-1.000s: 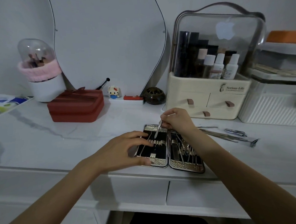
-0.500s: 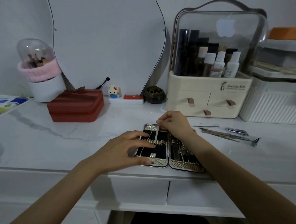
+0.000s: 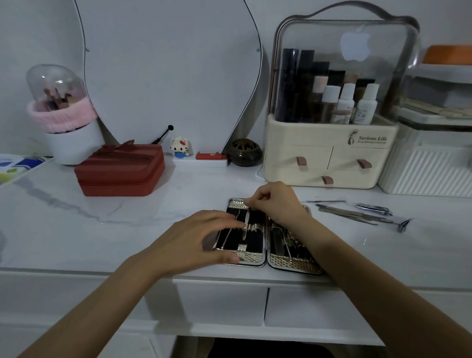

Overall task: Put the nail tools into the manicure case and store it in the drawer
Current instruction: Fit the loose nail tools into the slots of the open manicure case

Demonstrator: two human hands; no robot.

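The manicure case [image 3: 285, 263] lies open flat near the desk's front edge, gold-trimmed with black lining and several metal tools in its loops. My left hand [image 3: 197, 241] rests spread on the case's left half and holds it down. My right hand [image 3: 274, 201] is at the top of the left half, fingers pinched on a thin metal tool [image 3: 247, 219] that lies down into the lining. Loose on the desk to the right are tweezers [image 3: 346, 214], a nail clipper [image 3: 374, 209] and a small cutter [image 3: 402, 224]. Two closed white drawers [image 3: 222, 302] sit under the desk edge.
A red zipped box [image 3: 119, 171] stands back left, with a brush holder [image 3: 64, 116] behind it. A cream cosmetics organiser [image 3: 332, 157] and a white ribbed box [image 3: 434, 168] line the back right. A mirror [image 3: 168, 59], a small figure and a dark pot stand at the back.
My right hand has come down from above the case to its top edge, lowering the thin tool into the left half. The left hand has stayed put.
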